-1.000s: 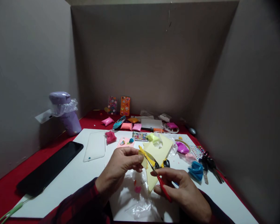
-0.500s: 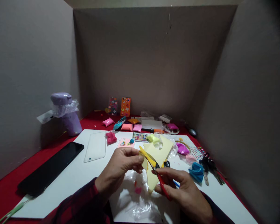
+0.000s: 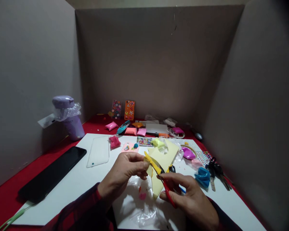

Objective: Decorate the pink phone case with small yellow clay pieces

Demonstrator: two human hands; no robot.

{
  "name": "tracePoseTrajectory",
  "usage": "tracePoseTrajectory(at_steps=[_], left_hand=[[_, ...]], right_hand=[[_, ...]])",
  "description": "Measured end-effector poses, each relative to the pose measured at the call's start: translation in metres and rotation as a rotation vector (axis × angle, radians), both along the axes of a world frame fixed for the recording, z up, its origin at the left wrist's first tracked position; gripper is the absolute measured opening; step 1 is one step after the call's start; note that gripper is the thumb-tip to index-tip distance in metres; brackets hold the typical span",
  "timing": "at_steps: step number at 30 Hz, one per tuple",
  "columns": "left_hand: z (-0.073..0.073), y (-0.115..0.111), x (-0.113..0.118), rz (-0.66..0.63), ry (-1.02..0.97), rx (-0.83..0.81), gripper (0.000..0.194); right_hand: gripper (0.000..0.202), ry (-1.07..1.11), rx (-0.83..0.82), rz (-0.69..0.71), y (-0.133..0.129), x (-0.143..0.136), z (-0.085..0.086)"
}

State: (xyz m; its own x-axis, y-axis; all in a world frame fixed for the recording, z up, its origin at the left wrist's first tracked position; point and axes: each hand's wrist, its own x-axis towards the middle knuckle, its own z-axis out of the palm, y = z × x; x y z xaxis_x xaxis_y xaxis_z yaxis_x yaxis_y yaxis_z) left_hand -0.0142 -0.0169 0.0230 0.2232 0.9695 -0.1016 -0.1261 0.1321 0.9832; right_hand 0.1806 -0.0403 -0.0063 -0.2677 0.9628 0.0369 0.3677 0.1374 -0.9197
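Note:
My right hand (image 3: 183, 191) is closed around red-handled scissors (image 3: 168, 191), which point up and left. A bright yellow strip (image 3: 153, 163) runs along the blades; whether it is part of the scissors I cannot tell. Beside the tip, my left hand (image 3: 128, 168) pinches a small pale yellow piece of paper (image 3: 149, 170), partly hidden by the fingers. Under the blades lies a larger pale yellow sheet (image 3: 162, 157) with a cut-out edge. Below the hands, a clear plastic bag (image 3: 146, 215) lies near a small pink piece (image 3: 142, 195).
A black phone (image 3: 54, 173) and a clear phone case (image 3: 98, 152) lie on the left; a purple bottle (image 3: 73, 123) stands behind them. Crimson (image 3: 114, 141) and blue (image 3: 202, 177) clay packets, keys (image 3: 216, 173) and a decorated pink case (image 3: 130, 147) surround the work. Two decorated cases (image 3: 129, 110) lean at the back.
The scissors and yellow strip have shifted very slightly, and the blades look a little closer together. My left hand is almost still.

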Motion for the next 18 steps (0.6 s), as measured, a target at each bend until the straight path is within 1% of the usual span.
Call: tracePoseTrajectory(at_steps=[4,8,13,18], left_hand=[[0.0013,-0.0006,0.0006,-0.004,0.004,-0.008,0.004],[0.0034,-0.0014,0.0011,0.005,0.018,-0.006,0.005],[0.0058,-0.0014,0.0015,0.008,0.014,-0.011,0.006],[0.0027,-0.0009,0.0005,0.005,0.005,-0.002,0.004]], right_hand=[[0.026,0.064,-0.043,-0.007,0.0011,0.0005,0.0006],[0.025,0.089,-0.037,0.015,0.0026,0.002,-0.0014],[0.024,0.054,0.001,0.084,0.0043,0.0039,-0.0025],[0.024,-0.049,0.056,0.069,0.0054,0.0055,0.0037]])
